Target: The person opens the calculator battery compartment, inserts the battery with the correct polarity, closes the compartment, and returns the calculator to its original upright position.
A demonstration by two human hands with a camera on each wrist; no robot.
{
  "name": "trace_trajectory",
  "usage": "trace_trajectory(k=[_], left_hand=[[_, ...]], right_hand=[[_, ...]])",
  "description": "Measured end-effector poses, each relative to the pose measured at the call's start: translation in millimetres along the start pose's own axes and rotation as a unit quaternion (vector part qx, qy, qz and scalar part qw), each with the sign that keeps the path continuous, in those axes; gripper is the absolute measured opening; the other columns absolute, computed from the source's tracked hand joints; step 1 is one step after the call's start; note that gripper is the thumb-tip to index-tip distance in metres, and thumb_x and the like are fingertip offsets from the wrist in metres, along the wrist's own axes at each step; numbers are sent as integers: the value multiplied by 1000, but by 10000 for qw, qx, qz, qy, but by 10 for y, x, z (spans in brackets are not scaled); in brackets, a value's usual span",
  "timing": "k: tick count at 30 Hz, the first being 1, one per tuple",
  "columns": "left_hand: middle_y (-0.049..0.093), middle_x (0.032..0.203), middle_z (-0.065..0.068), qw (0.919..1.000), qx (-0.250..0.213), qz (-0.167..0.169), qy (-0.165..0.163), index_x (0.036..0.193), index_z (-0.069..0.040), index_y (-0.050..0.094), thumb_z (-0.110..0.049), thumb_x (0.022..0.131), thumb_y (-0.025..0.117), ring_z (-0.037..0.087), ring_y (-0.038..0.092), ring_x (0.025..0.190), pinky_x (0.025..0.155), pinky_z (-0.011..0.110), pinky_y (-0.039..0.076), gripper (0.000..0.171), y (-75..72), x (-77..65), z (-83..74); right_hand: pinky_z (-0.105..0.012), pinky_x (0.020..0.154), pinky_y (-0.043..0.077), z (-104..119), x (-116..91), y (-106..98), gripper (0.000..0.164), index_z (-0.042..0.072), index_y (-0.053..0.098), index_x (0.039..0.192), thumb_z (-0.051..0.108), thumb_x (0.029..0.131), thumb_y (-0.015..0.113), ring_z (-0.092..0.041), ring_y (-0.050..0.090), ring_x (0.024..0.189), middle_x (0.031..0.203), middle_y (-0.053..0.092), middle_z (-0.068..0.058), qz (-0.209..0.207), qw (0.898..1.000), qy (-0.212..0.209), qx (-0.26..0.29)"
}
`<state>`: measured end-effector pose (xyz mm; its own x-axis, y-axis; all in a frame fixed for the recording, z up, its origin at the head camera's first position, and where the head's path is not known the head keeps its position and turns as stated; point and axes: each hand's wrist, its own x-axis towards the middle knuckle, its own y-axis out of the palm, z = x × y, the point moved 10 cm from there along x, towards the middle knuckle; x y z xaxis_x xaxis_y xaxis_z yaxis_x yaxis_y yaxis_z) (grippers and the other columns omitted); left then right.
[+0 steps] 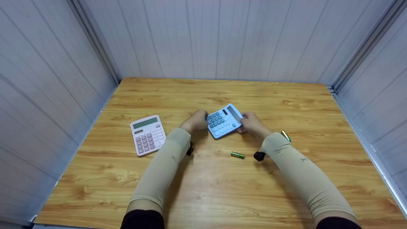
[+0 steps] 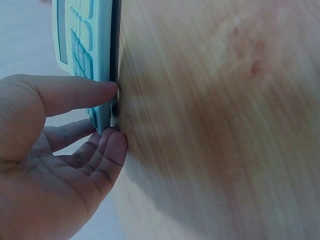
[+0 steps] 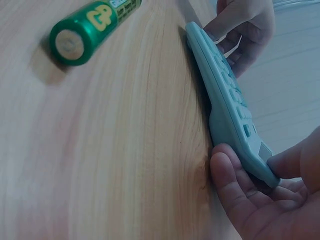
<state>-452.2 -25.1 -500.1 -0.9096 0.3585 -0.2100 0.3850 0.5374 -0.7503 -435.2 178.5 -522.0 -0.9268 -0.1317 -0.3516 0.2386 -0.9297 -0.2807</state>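
Note:
A blue calculator [image 1: 222,122] lies face up and slanted between the two hands, its display end toward the right. My left hand [image 1: 197,120] holds its keypad end; in the left wrist view the thumb [image 2: 75,95] crosses the near edge and the fingertips [image 2: 116,145] sit at the end. With thumb on the face and fingers beneath, my right hand [image 1: 252,123] grips the display end. The right wrist view shows that end of the calculator [image 3: 227,110] close over the wooden table [image 3: 115,165].
A pink calculator [image 1: 148,135] lies face up to the left, near the left forearm. One green battery [image 1: 237,155] rests in front of the blue calculator; another battery [image 1: 286,136] lies right of the right wrist. Panelled walls [image 1: 203,38] enclose the table's back and sides.

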Motion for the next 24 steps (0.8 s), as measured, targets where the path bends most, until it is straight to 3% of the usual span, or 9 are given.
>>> trace_trajectory(k=[8, 13, 15, 19, 24], left_hand=[[51, 139, 16, 9967, -803, 49, -113, 141, 5, 44, -2, 83, 56, 25, 51, 119, 105, 38, 44, 59, -29, -73, 12], [48, 143, 18, 9941, -1083, -38, -55, 142, 5, 43, -4, 84, 57, 27, 46, 130, 112, 40, 38, 60, -68, -109, -2], [47, 144, 17, 9918, -1271, -95, -81, 143, 4, 42, -4, 85, 57, 27, 43, 134, 115, 41, 34, 60, -82, -121, 0], [49, 141, 15, 9836, -1784, -250, -119, 141, 2, 43, -1, 85, 57, 25, 46, 130, 113, 38, 37, 59, -114, -135, -4], [54, 133, 15, 9811, -1844, -581, 13, 138, 4, 47, 0, 82, 57, 24, 50, 121, 107, 37, 42, 57, -173, -146, -41]], right_hand=[[-36, 76, 60, -36, -9, -59, 38, -2, 40, 140, 8, 103, 35, -26, 66, 80, 113, 56, -20, -59, 9999, 76, 102], [-40, 83, 58, 4, -61, -82, 42, -1, 36, 144, 11, 104, 35, -28, 66, 85, 118, 53, -21, -59, 9999, 120, 36], [-40, 84, 58, 39, -82, -97, 44, -1, 34, 147, 12, 105, 35, -27, 66, 86, 120, 52, -21, -61, 9999, 71, -52], [-40, 82, 58, 108, -106, -137, 43, -2, 36, 145, 12, 104, 35, -28, 66, 86, 118, 54, -21, -69, 9997, -117, -207], [-42, 81, 58, 168, -137, -174, 41, -5, 39, 142, 10, 104, 36, -25, 66, 81, 117, 56, -21, -124, 9995, -244, -141]])
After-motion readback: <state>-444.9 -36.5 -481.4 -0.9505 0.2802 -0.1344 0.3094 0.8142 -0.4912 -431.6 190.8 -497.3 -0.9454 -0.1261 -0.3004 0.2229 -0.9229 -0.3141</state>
